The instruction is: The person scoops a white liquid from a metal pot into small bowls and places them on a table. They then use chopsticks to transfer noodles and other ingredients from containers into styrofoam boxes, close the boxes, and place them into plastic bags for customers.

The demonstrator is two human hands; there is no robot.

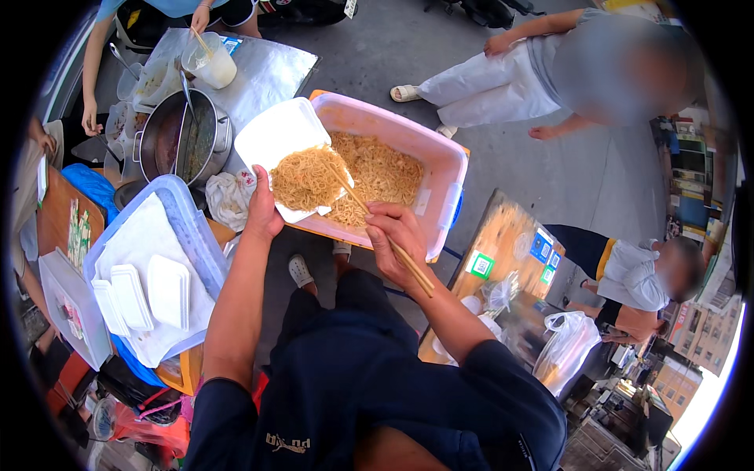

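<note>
My left hand (265, 206) grips the near left edge of an open white foam takeaway box (281, 126). A heap of fried noodles (306, 179) fills one half of the box, and the lid half is folded back. Long wooden chopsticks (406, 259) are held in my right hand (397, 244), their tips touching the noodles at the box's right side. Beneath and to the right stands a pink plastic tub (445, 171) with a bed of loose noodles (383, 171) in it. The box overlaps the tub's left rim.
A divided metal pot (227, 138) with a ladle stands left, beside a crumpled cloth (228, 200). Closed foam boxes (169, 291) lie in a lined blue tub (215, 250). Another person's hand (201, 19) holds chopsticks in a white container (215, 68). Right is a wooden table (500, 226).
</note>
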